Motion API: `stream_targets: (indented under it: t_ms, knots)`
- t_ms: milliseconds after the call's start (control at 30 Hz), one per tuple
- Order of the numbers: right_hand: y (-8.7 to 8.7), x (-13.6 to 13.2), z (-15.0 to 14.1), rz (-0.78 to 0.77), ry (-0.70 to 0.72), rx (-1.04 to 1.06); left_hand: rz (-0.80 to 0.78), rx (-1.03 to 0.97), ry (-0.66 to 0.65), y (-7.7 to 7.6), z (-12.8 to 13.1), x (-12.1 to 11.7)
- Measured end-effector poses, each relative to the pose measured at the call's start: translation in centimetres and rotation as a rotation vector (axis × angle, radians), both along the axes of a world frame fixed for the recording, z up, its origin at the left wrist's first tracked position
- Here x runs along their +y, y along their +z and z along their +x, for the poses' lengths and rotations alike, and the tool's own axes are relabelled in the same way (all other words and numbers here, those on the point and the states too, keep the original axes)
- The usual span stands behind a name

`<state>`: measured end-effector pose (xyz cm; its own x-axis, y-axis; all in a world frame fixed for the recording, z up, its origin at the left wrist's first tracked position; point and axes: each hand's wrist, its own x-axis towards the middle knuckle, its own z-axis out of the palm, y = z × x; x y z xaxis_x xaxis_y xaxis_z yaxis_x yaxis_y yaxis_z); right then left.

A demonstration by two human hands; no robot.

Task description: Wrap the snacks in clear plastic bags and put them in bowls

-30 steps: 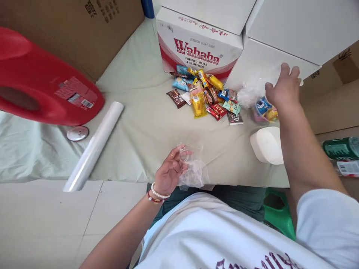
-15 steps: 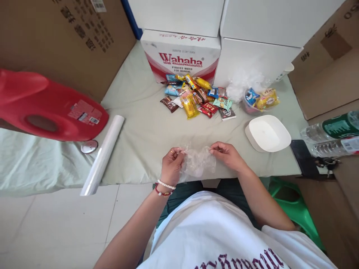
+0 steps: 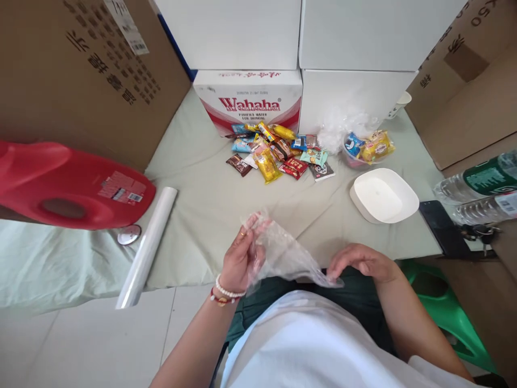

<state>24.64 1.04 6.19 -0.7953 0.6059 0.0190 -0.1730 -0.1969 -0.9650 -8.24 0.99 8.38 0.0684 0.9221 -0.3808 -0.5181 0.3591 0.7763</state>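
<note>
A thin, clear piece of plastic film point(image 3: 285, 256), like a bag or bowl cover, is stretched between my two hands over the table's front edge. My left hand point(image 3: 240, 253) grips its left part, and the film lies over several of those fingers. At the far end, my right hand point(image 3: 359, 262) pinches the film's lower right corner with its fingertips. The white bowl point(image 3: 383, 194) stands upright on the table to the right of the film, touched by neither hand. Beyond the film lies a pile of wrapped snacks point(image 3: 266, 164).
Crumpled clear plastic point(image 3: 337, 132) lies beside a small tub point(image 3: 355, 161) with snacks. A white roll point(image 3: 149, 245) and a red jug point(image 3: 92, 188) are at left. A phone point(image 3: 442, 229), keys point(image 3: 482, 231) and bottles point(image 3: 476, 180) lie at right. Boxes point(image 3: 250, 97) line the back.
The film, bunched between both hands before, is now spread out. My right hand has moved right and toward my body. My left fingers are now under the film. The view has tilted up slightly.
</note>
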Motion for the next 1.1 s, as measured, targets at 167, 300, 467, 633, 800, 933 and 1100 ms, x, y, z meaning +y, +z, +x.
stream_targets:
  t_ms: [167, 300, 467, 633, 800, 933, 1100]
  knots:
    - [-0.6, 1.3, -3.4, -0.3, -0.364, -0.102, 0.006, -0.214, -0.207, 1.8, -0.2, -1.0]
    - [-1.0, 1.1, -9.1, -0.706, -0.132, 0.041, 0.001, -0.217, -0.306, 1.1, 0.3, -1.4]
    - [-1.7, -0.1, -13.1, -0.848, -0.106, 0.118, -0.029, -0.138, -0.336, 0.0, -0.2, -1.8]
    - [-0.9, 1.9, -10.8, -0.532, -0.348, -0.037, -0.037, 0.149, -0.327, -0.9, -0.9, -0.8]
    - [1.3, 8.5, -5.5, -0.03, -0.364, -0.326, 0.007, 0.638, -0.173, -4.1, -2.7, 0.7]
    - [2.0, 14.1, -5.1, 0.311, -0.28, -0.618, 0.223, 1.076, -0.03, -5.0, -3.2, 0.5]
    - [1.6, 17.3, -8.2, 0.733, -0.175, -0.773, 0.763, 1.519, 0.164, -2.9, -1.1, 0.5]
